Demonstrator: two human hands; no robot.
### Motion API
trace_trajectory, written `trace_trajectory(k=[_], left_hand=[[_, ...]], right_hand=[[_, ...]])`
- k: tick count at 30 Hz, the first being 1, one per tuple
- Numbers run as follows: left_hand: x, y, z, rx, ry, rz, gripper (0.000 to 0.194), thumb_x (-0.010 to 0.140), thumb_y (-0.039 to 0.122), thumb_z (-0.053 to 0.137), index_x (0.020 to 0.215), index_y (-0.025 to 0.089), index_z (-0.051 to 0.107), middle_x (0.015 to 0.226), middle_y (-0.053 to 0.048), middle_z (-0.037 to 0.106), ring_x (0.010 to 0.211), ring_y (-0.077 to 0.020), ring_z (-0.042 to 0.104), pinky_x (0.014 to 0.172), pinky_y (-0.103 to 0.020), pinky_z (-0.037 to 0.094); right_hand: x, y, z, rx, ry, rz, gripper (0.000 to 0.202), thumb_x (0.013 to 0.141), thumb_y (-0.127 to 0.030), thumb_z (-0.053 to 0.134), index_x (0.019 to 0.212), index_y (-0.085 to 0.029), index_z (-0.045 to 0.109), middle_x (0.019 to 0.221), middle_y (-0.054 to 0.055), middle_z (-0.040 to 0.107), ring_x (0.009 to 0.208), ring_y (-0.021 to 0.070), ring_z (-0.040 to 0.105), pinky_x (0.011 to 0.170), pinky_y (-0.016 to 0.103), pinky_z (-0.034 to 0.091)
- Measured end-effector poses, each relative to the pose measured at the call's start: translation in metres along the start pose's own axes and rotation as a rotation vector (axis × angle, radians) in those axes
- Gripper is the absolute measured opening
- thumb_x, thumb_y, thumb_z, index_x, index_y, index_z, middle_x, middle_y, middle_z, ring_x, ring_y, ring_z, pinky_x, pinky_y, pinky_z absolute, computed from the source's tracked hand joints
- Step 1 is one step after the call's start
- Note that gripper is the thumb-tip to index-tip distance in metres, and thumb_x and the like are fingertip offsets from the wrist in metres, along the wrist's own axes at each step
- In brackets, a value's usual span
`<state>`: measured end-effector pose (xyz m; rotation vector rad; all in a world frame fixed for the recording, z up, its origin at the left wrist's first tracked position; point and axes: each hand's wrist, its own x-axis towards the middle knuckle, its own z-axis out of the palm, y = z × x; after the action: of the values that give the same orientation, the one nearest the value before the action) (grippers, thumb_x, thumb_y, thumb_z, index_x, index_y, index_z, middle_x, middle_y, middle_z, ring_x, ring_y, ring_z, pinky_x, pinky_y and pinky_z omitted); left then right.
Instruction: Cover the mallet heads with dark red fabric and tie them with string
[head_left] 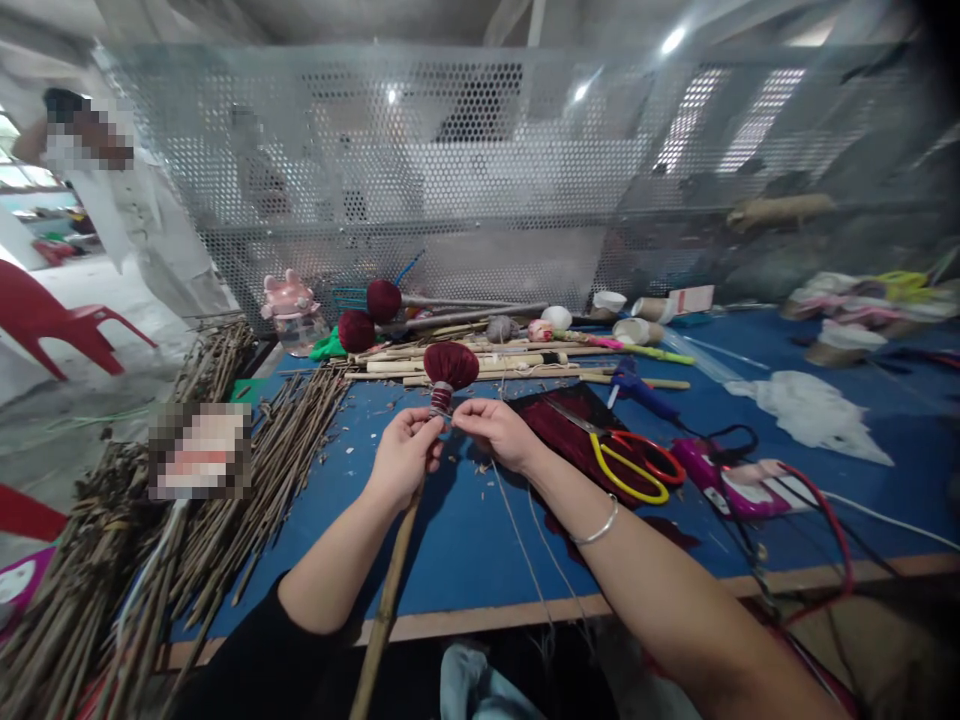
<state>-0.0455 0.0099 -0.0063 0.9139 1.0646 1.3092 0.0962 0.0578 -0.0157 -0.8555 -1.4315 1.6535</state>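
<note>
maroon cloth-covered head [451, 364], string-wound neck [441, 398], atop a slanting wooden stick [392, 585]

Round dark-red cloth head [451, 366]: I see matt, velvety fabric.
Long brown wooden stick [386, 590]: knotty, matt to me.
Thin silver metal bangle [604, 530]: smooth, glossy.
Flat blue tabletop [465, 560]: matt on my feed.

The left arm [330, 575] wears a black sleeve [259, 650], the right arm [660, 585] a slim silver bangle [608, 525].
</note>
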Motion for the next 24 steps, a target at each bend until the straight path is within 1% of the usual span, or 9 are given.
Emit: trace_trajectory(k=[6, 13, 16, 20, 22, 24], left_hand=[[-0.001, 0.0013, 0.0016, -0.022, -0.026, -0.01, 0.036, 0.066, 0.031, 0.067, 0.087, 0.015, 0.044, 0.07, 0.001, 0.056, 0.042, -0.0032, 0.043, 0.033, -0.014, 0.03], [-0.0037, 0.0024, 0.0027, -0.092, -0.054, -0.019, 0.035, 0.065, 0.03, 0.068, 0.087, 0.015, 0.045, 0.07, 0.001, 0.056, 0.043, -0.0033, 0.043, 0.033, -0.014, 0.029], [-0.0044, 0.0027, 0.0031, -0.146, -0.066, -0.003, 0.032, 0.067, 0.029, 0.068, 0.086, 0.015, 0.047, 0.071, 0.001, 0.056, 0.043, -0.0029, 0.043, 0.033, -0.013, 0.029], [-0.0036, 0.0019, 0.0021, -0.204, -0.157, -0.02, 0.026, 0.07, 0.031, 0.065, 0.082, 0.014, 0.051, 0.073, 0.0, 0.057, 0.042, -0.0023, 0.042, 0.033, -0.014, 0.031], [-0.0028, 0.0014, 0.0008, -0.205, -0.214, -0.051, 0.024, 0.072, 0.033, 0.063, 0.079, 0.013, 0.053, 0.071, 0.0, 0.058, 0.041, -0.0026, 0.043, 0.034, -0.014, 0.032], [-0.0023, 0.0007, -0.0002, -0.167, -0.27, -0.107, 0.025, 0.075, 0.037, 0.058, 0.076, 0.012, 0.054, 0.064, -0.001, 0.057, 0.04, -0.0034, 0.044, 0.035, -0.015, 0.034]], right_hand=[[-0.0006, -0.0006, -0.0025, 0.036, 0.032, -0.025, 0.025, 0.064, -0.035, 0.07, 0.066, -0.014, 0.057, 0.042, -0.009, 0.036, 0.034, 0.0022, 0.022, 0.035, 0.02, 0.01], [-0.0015, -0.004, 0.0004, 0.195, 0.029, 0.06, 0.027, 0.06, -0.035, 0.072, 0.067, -0.016, 0.054, 0.041, -0.01, 0.033, 0.034, 0.0021, 0.018, 0.033, 0.017, 0.009], [0.0009, -0.002, 0.0009, 0.191, 0.024, 0.064, 0.027, 0.061, -0.034, 0.072, 0.067, -0.015, 0.054, 0.041, -0.01, 0.036, 0.033, 0.0021, 0.019, 0.032, 0.017, 0.01], [0.004, -0.0008, 0.0008, 0.168, 0.013, 0.028, 0.027, 0.062, -0.035, 0.071, 0.066, -0.015, 0.052, 0.042, -0.009, 0.039, 0.032, 0.0018, 0.02, 0.031, 0.017, 0.01], [0.004, -0.0009, 0.0006, 0.178, -0.035, 0.015, 0.027, 0.065, -0.035, 0.07, 0.073, -0.015, 0.054, 0.045, -0.008, 0.044, 0.032, 0.0018, 0.02, 0.031, 0.018, 0.01], [0.0035, 0.0, 0.0002, 0.209, -0.087, 0.017, 0.029, 0.066, -0.035, 0.069, 0.081, -0.015, 0.055, 0.047, -0.008, 0.047, 0.032, 0.0019, 0.02, 0.031, 0.018, 0.01]])
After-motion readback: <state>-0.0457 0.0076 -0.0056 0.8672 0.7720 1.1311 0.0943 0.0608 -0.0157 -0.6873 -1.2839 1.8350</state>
